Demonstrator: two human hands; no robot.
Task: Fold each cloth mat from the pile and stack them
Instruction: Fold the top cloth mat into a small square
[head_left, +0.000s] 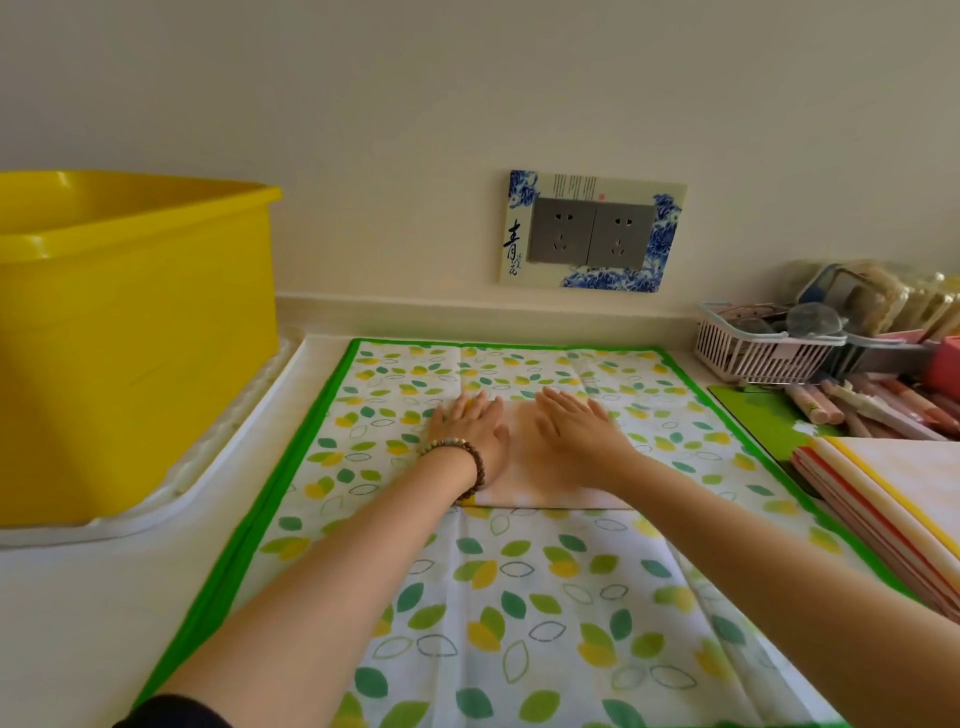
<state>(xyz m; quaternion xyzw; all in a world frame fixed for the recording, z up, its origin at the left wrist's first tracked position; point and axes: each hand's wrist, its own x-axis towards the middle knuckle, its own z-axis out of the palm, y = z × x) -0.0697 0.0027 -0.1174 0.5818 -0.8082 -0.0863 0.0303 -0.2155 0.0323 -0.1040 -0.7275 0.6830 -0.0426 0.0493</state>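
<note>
Hands (467, 431) (576, 431) flat on folded mat (522, 470)

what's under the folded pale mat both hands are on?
The green-bordered leaf-print cloth, spread flat. The left hand and right hand lie flat on the folded pale mat, so the cloth beneath it is hidden.
</note>
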